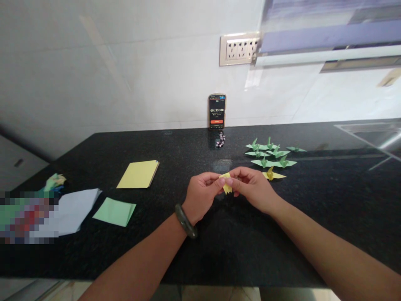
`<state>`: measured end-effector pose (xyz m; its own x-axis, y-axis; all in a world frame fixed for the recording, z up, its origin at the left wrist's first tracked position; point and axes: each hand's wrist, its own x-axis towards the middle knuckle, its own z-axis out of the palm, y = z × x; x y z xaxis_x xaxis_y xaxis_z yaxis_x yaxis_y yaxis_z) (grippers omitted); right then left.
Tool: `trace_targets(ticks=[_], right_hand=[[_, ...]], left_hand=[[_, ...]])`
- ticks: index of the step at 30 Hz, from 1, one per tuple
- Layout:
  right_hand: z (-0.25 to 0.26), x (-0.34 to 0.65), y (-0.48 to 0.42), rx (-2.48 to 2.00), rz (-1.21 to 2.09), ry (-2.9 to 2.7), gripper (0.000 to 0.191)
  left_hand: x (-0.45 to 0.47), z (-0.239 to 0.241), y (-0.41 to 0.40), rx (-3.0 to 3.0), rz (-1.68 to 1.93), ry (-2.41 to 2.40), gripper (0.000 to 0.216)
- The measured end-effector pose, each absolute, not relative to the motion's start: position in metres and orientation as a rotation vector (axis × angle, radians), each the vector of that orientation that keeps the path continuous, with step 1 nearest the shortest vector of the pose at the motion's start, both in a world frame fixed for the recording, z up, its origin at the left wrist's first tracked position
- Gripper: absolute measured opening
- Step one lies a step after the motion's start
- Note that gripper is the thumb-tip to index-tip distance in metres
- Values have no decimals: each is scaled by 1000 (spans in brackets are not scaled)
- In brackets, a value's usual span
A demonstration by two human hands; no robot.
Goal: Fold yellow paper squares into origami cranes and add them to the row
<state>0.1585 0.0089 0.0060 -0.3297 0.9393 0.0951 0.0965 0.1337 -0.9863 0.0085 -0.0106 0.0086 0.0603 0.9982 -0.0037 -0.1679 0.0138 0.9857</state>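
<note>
Both my hands meet above the black counter (238, 246) and pinch one small folded yellow paper piece (226, 187). My left hand (201, 195), with a dark bangle on its wrist, grips the piece from the left. My right hand (254, 188) grips it from the right, fingers curled over its top. Just behind my right hand lies a finished yellow paper crane (273, 175). Several green paper cranes (270, 154) sit in a cluster behind that one.
A stack of yellow paper (138, 174) lies left of centre, with a green sheet (115, 212) and a pale blue sheet (76, 210) nearer the left edge. A phone (216, 111) showing a timer leans against the wall. A sink (376, 136) is at far right.
</note>
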Motion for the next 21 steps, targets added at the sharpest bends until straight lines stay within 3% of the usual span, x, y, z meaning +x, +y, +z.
trace_targets(ticks=[12, 21], right_hand=[[10, 160, 3, -1120, 705, -1943, 17], [1, 155, 0, -1001, 979, -1707, 22]], left_hand=[[6, 2, -9, 1226, 1240, 1055, 15], [10, 5, -10, 1160, 1320, 1099, 17]])
